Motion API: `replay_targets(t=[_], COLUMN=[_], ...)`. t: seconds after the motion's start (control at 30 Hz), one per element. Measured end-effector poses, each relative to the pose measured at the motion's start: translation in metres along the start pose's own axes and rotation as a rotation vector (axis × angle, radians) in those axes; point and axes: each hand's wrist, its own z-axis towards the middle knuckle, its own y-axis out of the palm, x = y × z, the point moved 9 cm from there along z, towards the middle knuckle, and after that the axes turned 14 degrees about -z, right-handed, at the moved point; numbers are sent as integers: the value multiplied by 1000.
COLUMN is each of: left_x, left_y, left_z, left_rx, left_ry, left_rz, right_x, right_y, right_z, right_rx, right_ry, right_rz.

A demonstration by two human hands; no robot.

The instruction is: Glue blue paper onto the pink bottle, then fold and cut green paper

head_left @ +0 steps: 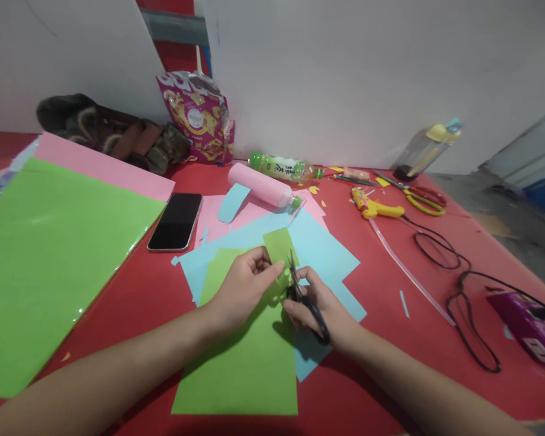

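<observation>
My left hand [247, 281] pinches a small piece of green paper [279, 243] between thumb and fingers. In my right hand [320, 306] is a pair of black-handled scissors [315, 315], its blades pointing up along the right edge of that piece. Both hands are held over a larger green sheet [245, 369], which overlaps light blue sheets [327, 245]. Behind them lies a bottle wrapped in pink paper [261, 184] with a green cap, and a curled light blue strip [233, 203] rests against it.
A phone [175, 222] and a packet of green and pink paper [68, 242] lie left. A drink bottle [281, 166] and snack bag [197, 118] are at the back. To the right are a yellow glue gun [376, 206], its cable, yellow-and-red-handled scissors [424, 200] and a purple power strip [527, 327].
</observation>
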Motion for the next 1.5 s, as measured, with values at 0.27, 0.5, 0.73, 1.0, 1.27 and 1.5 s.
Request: replay_targets(t=[0.27,0.5,0.73,1.0,1.27,1.5], left_x=[5,10,15,21,36,40], left_y=[-1,1,3,3,3,1], left_z=[2,2,3,5,9,10], left_rx=[-17,-34,-86,-144,-210,-271], left_ry=[51,72,62,67,113,93], left_rz=[77,118,150,250,444,538], right_x=[2,2,4,4,2,2], right_y=[-2,-5,-5,-4,-2,2], right_z=[0,0,1,0,0,0], right_rx=[28,57,60,41,12,-20], right_ry=[8,47,59,50,51,24], right_rz=[-29,-55,-62,-65,-111,-125])
